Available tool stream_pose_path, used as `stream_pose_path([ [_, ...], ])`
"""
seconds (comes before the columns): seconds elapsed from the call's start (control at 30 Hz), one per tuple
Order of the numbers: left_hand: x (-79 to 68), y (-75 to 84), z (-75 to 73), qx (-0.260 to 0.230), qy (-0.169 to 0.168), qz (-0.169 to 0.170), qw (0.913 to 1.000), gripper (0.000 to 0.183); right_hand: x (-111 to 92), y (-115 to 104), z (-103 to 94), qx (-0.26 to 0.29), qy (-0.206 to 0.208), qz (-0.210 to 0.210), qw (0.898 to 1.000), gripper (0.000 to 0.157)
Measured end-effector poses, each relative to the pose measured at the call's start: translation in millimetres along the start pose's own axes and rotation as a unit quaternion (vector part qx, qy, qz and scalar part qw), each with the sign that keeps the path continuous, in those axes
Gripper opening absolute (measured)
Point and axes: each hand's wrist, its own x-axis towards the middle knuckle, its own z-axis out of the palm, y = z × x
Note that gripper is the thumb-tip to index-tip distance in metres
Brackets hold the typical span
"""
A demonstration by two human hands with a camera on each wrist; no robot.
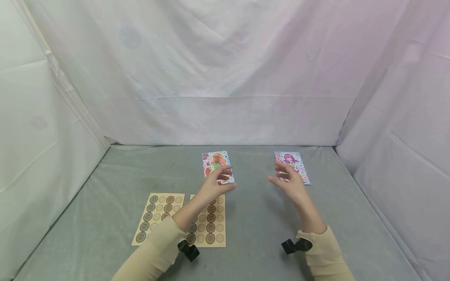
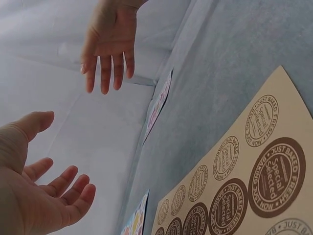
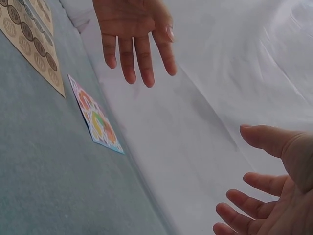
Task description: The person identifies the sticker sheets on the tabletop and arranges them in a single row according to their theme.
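My left hand [image 1: 215, 186] hovers over the table with relaxed, spread fingers and nothing in them. In the head view it overlaps a colourful sticker sheet [image 1: 207, 159] with an orange-haired figure. Facing it, my right hand [image 1: 291, 185] is also raised and holds nothing, its fingers loosely bent. It partly covers a second sticker sheet [image 1: 301, 168] with a purple-haired figure. Below my left forearm lies a tan sheet of round stickers [image 1: 219, 230], partly hidden by the arm. The left wrist view shows "Just Baked Fresh" printed on its brown round stickers [image 2: 277, 177].
Another tan sheet of round labels [image 1: 154, 208] lies to the left, one corner under the left sleeve [image 1: 154, 249]. The grey table [image 1: 253, 234] is enclosed by white cloth walls [image 1: 225, 117] at the back and both sides.
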Motion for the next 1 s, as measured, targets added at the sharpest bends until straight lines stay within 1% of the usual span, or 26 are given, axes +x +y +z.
stream_pose_path([
  [0.17, 11.9, -21.7, 7.5, 0.015, 0.004, -0.001, 0.9999, 0.061, 3, 5, -5.4, -0.007, 0.014, 0.006, 1.000, 0.069],
  [0.23, 15.2, -25.0, 10.1, 0.014, 0.006, 0.000, 0.9999, 0.062, 5, 8, -7.6, -0.010, 0.021, 0.002, 1.000, 0.069],
  [0.5, 26.7, -29.6, 21.1, 0.018, 0.011, 0.005, 0.9998, 0.063, 9, 14, -18.4, -0.007, 0.038, 0.002, 0.999, 0.072],
  [0.7, 35.5, -29.4, 31.6, 0.009, 0.007, 0.004, 0.9999, 0.063, 14, 22, -26.9, -0.007, 0.058, -0.001, 0.998, 0.066],
  [0.93, 42.6, -28.5, 41.2, -0.005, 0.000, -0.002, 1.0000, 0.062, 14, 26, -35.0, -0.015, 0.068, 0.041, 0.997, 0.071],
  [1.0, 45.2, -29.4, 44.2, -0.006, -0.001, -0.001, 1.0000, 0.062, 14, 27, -37.2, -0.015, 0.069, 0.046, 0.996, 0.072],
])
